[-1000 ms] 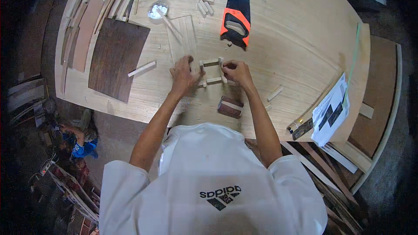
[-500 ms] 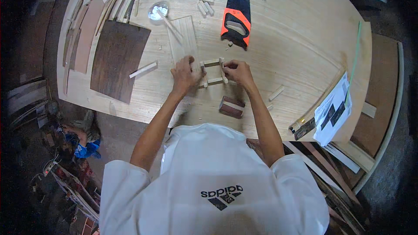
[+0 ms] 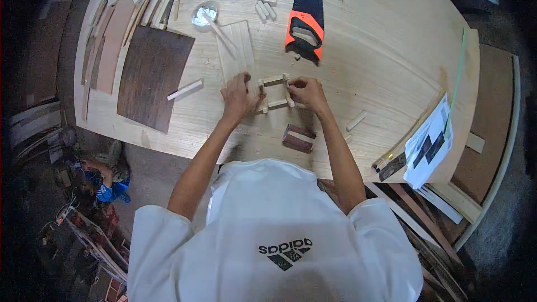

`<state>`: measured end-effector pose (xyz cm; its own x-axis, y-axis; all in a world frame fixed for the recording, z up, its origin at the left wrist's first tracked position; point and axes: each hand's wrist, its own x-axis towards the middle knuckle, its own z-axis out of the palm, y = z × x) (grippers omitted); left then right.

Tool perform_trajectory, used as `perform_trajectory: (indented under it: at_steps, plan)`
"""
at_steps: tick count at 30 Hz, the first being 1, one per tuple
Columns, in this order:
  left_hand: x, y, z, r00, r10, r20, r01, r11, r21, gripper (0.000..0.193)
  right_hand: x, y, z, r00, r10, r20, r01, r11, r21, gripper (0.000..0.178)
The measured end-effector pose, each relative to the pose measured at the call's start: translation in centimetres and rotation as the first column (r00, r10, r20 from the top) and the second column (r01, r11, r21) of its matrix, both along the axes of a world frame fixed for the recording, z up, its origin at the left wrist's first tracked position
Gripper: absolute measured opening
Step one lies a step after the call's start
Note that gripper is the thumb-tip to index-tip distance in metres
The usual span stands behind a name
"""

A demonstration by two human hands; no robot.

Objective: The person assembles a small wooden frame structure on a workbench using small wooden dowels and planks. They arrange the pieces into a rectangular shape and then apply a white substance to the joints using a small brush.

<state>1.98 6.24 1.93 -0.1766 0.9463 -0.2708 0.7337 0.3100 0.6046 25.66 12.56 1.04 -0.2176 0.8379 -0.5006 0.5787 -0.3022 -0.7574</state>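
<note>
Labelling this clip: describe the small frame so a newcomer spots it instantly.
On the big pale table, find the orange-handled saw. Below it in view, slightly left, look between the left hand and the right hand. The small wooden frame there is an open rectangle, unlike the loose sticks nearby.

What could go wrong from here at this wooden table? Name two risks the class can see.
The left hand and right hand are at opposite sides of the small wooden frame; uneven pressure might skew it.

The stick juts from the dish over the pale board, beyond the left hand; a forward knock could perhaps tip the dish.
</note>
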Motion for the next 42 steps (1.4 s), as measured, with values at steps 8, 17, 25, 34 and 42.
perform_trajectory:
  at_steps: [8,17,25,34,42]
  plan:
    - [-0.1,-0.1,-0.1,1.0,0.003,0.025,-0.002,1.0,-0.018,0.069,-0.4,0.4,1.0,0.999,0.026,0.034,-0.025,0.999,-0.029,0.021]
    - [-0.2,-0.6,-0.9,1.0,-0.016,-0.012,0.016,0.999,0.049,0.071,0.6,0.4,-0.2,0.997,0.024,-0.079,-0.032,0.995,-0.099,0.022]
    - [-0.4,-0.9,-1.6,0.999,-0.032,-0.018,0.034,0.991,0.132,0.068,0.9,0.5,0.6,0.994,0.018,-0.104,-0.032,0.991,-0.13,0.022]
    - [-0.5,-0.8,-1.9,1.0,-0.015,0.013,0.014,0.995,0.098,0.069,1.0,0.7,0.1,0.995,0.053,-0.082,-0.06,0.995,-0.082,0.022]
    - [-0.3,-0.7,-1.3,0.999,-0.024,-0.025,0.026,0.997,0.078,0.07,1.1,0.6,0.0,0.995,0.035,-0.088,-0.044,0.994,-0.099,0.023]
